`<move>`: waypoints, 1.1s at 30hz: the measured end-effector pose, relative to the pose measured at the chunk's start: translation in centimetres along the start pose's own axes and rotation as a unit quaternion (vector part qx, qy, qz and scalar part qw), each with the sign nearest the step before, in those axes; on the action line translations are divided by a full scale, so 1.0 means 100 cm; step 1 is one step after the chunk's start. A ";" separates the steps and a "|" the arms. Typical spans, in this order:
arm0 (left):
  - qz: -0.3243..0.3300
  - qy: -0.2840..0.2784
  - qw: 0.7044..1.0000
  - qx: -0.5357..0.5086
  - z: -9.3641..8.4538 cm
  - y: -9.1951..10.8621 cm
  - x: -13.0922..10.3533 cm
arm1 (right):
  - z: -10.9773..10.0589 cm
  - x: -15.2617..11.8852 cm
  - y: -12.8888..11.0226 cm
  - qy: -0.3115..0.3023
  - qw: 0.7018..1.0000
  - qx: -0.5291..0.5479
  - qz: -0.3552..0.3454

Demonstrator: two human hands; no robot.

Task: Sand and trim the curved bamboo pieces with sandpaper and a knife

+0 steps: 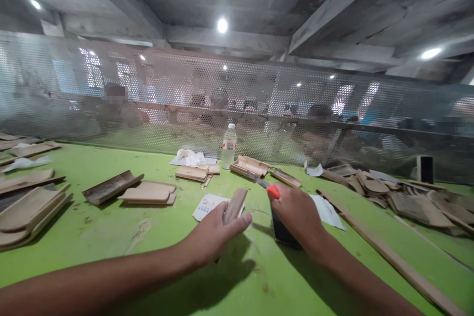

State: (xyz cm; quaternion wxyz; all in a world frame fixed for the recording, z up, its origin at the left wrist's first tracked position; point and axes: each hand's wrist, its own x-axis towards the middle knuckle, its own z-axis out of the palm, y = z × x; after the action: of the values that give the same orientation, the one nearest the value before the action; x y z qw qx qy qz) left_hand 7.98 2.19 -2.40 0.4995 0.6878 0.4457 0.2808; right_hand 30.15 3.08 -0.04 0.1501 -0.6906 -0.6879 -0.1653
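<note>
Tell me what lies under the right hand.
Part of a black, phone-like slab shows below the right hand, with white paper to the right. The hand hides the rest of both.

A strip [235, 205] is held in the left hand [211, 234], a knife [263, 184] in the right hand [299, 213]; a bottle [228, 149] is set on the green surface [96, 232].

hands [209, 237] [299, 213]: 2 | knife [273, 192]: 1 | held slat [235, 205]: 1 | bottle [228, 152]: 1
</note>
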 end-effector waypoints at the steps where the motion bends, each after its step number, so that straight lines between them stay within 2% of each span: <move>1: 0.005 -0.002 1.000 -0.001 0.000 0.000 0.000 | -0.002 0.000 0.003 0.006 1.000 0.000 0.008; 4: 0.030 0.011 0.999 -0.005 -0.001 -0.003 0.001 | -0.006 -0.004 0.004 0.015 1.000 0.007 0.012; 7: 0.051 0.017 0.999 -0.004 -0.001 -0.010 0.006 | -0.007 -0.009 -0.002 0.008 0.999 0.031 -0.016; 11: 0.051 0.032 0.998 0.010 0.000 -0.020 0.012 | -0.003 -0.014 -0.007 -0.038 0.991 0.090 -0.090; 14: 0.043 0.029 0.999 0.005 -0.001 -0.024 0.015 | 0.000 -0.015 -0.009 -0.073 0.986 0.101 -0.112; 20: 0.030 0.022 0.999 -0.011 -0.003 -0.022 0.017 | 0.005 -0.018 -0.017 -0.115 0.979 0.086 -0.143; 28: 0.026 -0.011 0.999 0.017 -0.005 -0.019 0.013 | 0.005 -0.016 -0.020 -0.129 0.975 0.048 -0.174; 33: 0.036 0.023 0.999 0.004 -0.003 -0.018 0.013 | 0.011 -0.016 -0.022 -0.122 0.980 0.019 -0.158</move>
State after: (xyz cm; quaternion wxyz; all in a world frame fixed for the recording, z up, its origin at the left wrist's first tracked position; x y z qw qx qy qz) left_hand 7.70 3.64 -4.04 0.4763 0.6987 0.4331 0.3122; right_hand 27.97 2.10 -1.77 0.0501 -0.5856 -0.8042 -0.0883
